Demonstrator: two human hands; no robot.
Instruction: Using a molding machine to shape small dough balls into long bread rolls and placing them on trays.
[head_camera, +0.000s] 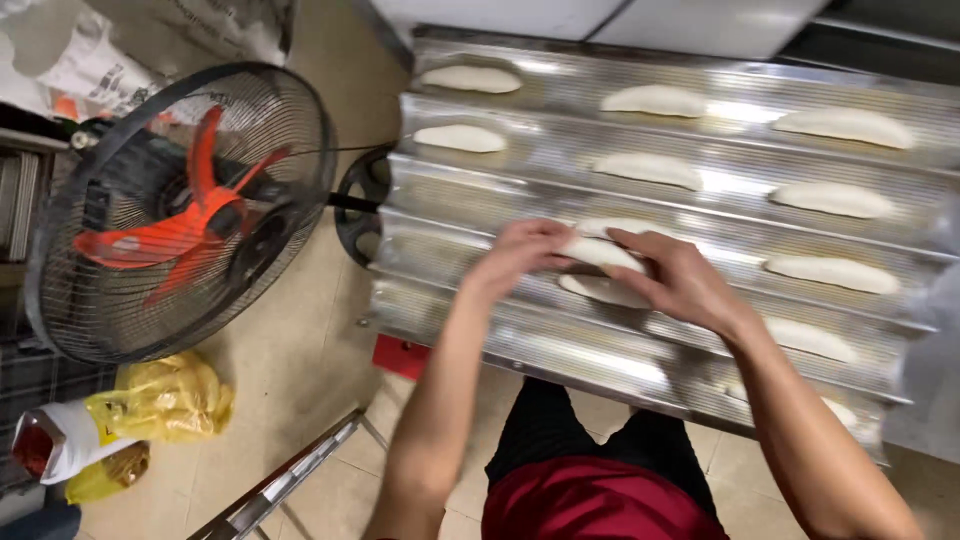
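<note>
A long piece of pale raw dough (598, 253) is held at both ends over a corrugated metal baking tray (470, 240). My left hand (520, 255) grips its left end and my right hand (680, 280) covers its right end. Another dough piece (600, 290) lies in the groove just below it. Several more shaped dough pieces (650, 168) rest in the tray's grooves, spaced apart, mostly toward the right and far side.
A black standing fan with orange blades (185, 215) stands on the tiled floor to the left of the tray. Yellow plastic bags (165, 400) and a white packet lie on the floor below it. A metal frame rail (290, 480) crosses the floor near my legs.
</note>
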